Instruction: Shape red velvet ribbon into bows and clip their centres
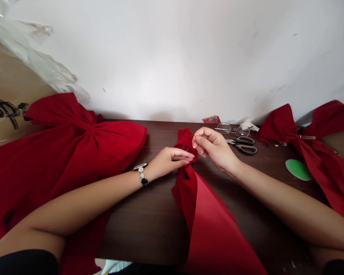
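In the head view, a dark wooden tabletop (149,214) set against a white wall (174,57) is seen from above. Both of the person's forearms are stretched across it toward the middle.

A red fabric strip (189,191) lies near the centre of the tabletop. It is gathered into a narrow waist, spreads wide toward the near edge, and ends in a short ruffled part toward the wall.

The left hand (172,158) is clenched on that gathered waist, with the fingertips pressed into the folds. A wristwatch (141,172) is worn on the left wrist.

The right hand (213,147) is held just above and beside the left one, at the upper end of the strip. Its fingers are curled and the thumb and forefinger are pinched together. What is pinched is too fine to be made out.

A large finished red bow (74,141) is spread over the left part of the tabletop, with a cardboard box (5,110) and crumpled clear plastic (31,57) behind it. A second red bow (304,141) lies at the right.

Between the right hand and that bow, scissors (243,145) lie flat with the handles toward the bow. Spectacles (232,130) and a small red packet (211,119) lie close to the wall. A green disc (298,169) lies near the second bow's tail.
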The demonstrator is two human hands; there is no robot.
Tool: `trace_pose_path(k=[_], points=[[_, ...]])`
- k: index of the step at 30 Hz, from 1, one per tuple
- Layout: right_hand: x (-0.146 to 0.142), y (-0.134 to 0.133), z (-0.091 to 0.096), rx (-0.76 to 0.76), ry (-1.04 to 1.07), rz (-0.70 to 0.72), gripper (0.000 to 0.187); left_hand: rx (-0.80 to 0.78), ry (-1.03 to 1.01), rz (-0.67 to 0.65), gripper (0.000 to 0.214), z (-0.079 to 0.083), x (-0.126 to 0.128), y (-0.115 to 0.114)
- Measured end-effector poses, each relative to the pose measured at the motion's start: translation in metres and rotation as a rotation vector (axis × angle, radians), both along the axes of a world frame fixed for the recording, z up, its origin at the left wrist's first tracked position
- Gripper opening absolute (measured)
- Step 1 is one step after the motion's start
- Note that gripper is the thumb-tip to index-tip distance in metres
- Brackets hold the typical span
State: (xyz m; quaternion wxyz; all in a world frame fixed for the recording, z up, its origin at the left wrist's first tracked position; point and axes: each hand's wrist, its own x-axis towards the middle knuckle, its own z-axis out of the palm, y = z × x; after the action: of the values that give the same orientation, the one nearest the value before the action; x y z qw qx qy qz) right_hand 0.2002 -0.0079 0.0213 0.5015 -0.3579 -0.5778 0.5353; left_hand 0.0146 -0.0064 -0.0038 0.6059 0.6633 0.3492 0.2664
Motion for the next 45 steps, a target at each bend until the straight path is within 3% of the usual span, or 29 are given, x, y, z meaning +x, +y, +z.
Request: trace_pose_path(k=[4, 13, 26, 30, 34, 37, 40, 43, 45], points=[[0.002, 0.005, -0.004, -0.005, 0.01, -0.018, 0.02, -0.02, -0.058, -0.016, 0.039, -0.002, 0.001, 0.0], [0.001, 0.001, 0.003, 0.04, -0.062, 0.0, 0.021, 0.037, -0.007, -0.052, 0.031, 0.002, 0.002, -0.001], [0.004, 0.009, -0.003, 0.003, -0.083, 0.042, 0.02, 0.066, 0.034, 0.046, 0.023, 0.006, 0.003, -0.006], [0.023, 0.016, 0.0, 0.018, -0.346, 0.235, 0.021, 0.068, 0.031, 0.057, 0.025, 0.006, 0.003, -0.007], [0.033, 0.017, -0.004, 0.209, -0.676, 0.439, 0.03, 0.044, 0.019, 0.067, 0.027, 0.006, 0.002, -0.008], [0.025, 0.015, -0.016, 0.364, -0.763, 0.322, 0.023, 0.027, 0.004, 0.063, 0.028, 0.006, 0.002, -0.008], [0.021, 0.017, -0.018, 0.405, -0.771, 0.246, 0.021, 0.021, 0.003, 0.07, 0.028, 0.006, 0.001, -0.007], [0.038, 0.022, 0.002, 0.353, -0.823, 0.284, 0.024, 0.018, 0.006, 0.078, 0.027, 0.005, 0.001, -0.006], [0.06, 0.024, 0.022, 0.357, -0.97, 0.164, 0.021, 0.02, 0.013, 0.082, 0.026, 0.004, 0.001, -0.006]])
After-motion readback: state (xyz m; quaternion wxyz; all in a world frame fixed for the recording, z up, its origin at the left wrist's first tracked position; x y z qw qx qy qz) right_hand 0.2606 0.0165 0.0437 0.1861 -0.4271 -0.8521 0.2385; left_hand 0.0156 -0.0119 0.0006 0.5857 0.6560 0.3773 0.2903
